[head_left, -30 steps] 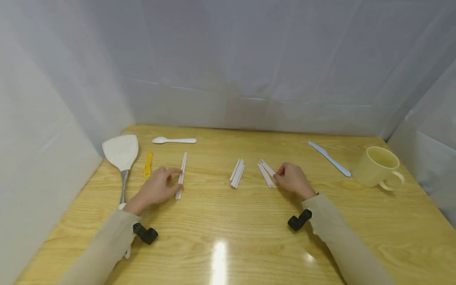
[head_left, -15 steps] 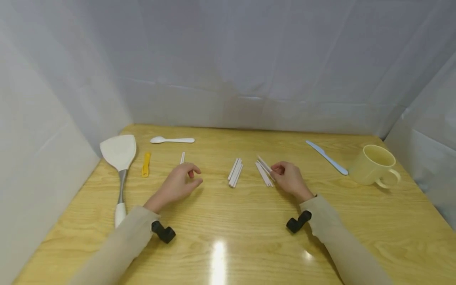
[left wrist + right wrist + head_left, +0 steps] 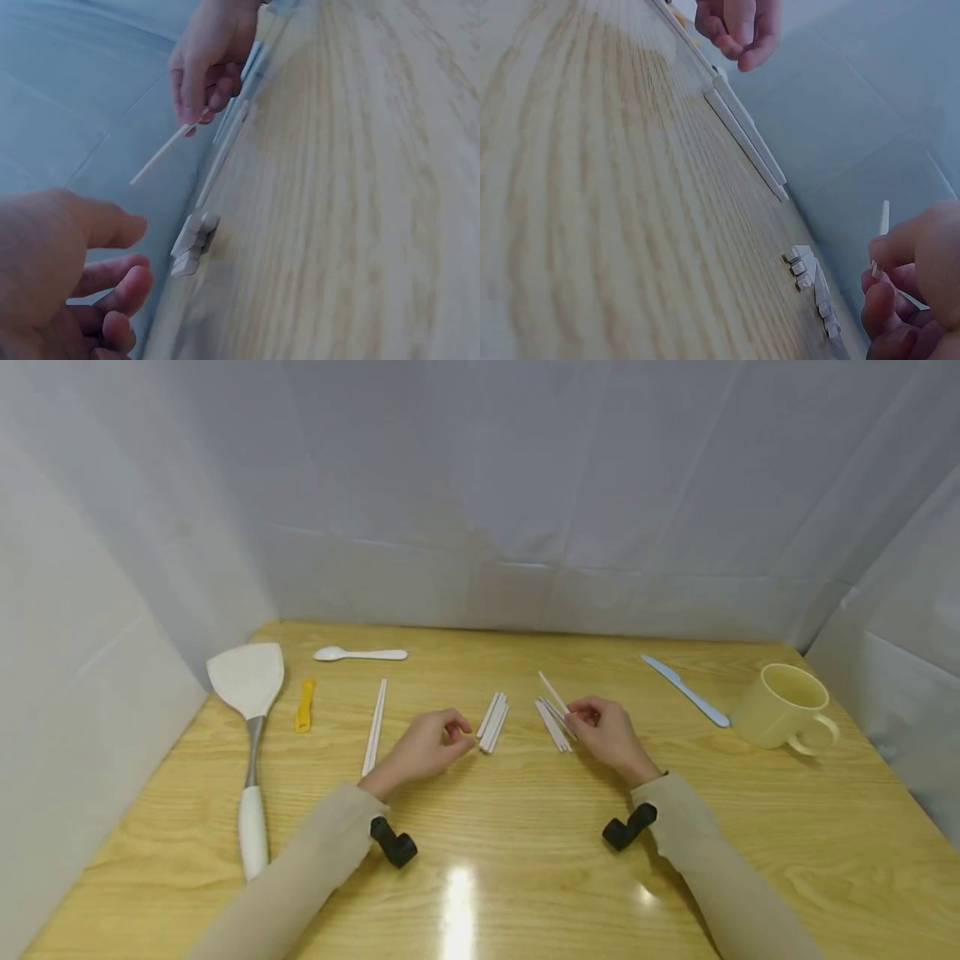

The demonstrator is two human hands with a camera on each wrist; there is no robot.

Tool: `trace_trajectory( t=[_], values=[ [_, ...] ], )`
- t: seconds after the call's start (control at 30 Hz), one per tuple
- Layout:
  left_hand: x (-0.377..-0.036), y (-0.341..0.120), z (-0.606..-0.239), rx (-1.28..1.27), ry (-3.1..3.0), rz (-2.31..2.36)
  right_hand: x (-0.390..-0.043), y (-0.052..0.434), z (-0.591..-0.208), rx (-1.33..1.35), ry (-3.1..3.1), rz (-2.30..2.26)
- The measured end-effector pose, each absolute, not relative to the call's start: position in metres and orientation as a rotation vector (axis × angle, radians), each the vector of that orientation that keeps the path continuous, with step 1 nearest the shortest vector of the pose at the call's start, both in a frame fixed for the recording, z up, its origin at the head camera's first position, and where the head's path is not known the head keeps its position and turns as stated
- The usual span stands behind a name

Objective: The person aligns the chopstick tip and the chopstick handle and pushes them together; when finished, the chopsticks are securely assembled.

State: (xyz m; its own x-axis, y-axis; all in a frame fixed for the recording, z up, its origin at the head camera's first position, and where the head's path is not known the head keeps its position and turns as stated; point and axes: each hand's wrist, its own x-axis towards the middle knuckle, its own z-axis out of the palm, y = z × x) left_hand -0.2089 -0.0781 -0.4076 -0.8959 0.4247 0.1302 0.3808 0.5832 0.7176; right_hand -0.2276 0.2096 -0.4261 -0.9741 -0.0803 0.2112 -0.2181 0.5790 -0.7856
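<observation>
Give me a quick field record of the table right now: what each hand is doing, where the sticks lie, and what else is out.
left hand: empty, fingers loosely curled beside middle stick pile
right hand: pinches one white stick, raised off right stick pile
stick pair: lies alone, left of left hand
left side: spatula, yellow clip, spoon
right side: knife, mug

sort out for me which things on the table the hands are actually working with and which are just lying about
In hand:
- white stick, pinched and lifted by the right hand
- stick pile beside that hand
- middle stick bundle, which the left hand reaches for
- stick pair laid to the left

Lying about:
- spatula
- white spoon
- yellow tool
- blue knife
- yellow mug
</observation>
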Motion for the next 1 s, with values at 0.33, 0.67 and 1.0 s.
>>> trace_trajectory(
  t=[0.33, 0.67, 1.0],
  values=[
    [-0.209, -0.053, -0.413, 0.37, 2.9, 1.019, -0.226, 0.21, -0.425, 0.18, -2.671, 1.476],
    [-0.21, -0.05, -0.42, 0.313, 2.865, 1.145, -0.227, 0.215, -0.422, 0.131, -2.619, 1.538],
    [-0.213, -0.052, -0.424, 0.292, 2.845, 1.331, -0.226, 0.217, -0.418, 0.191, -2.509, 1.749]
  ],
)
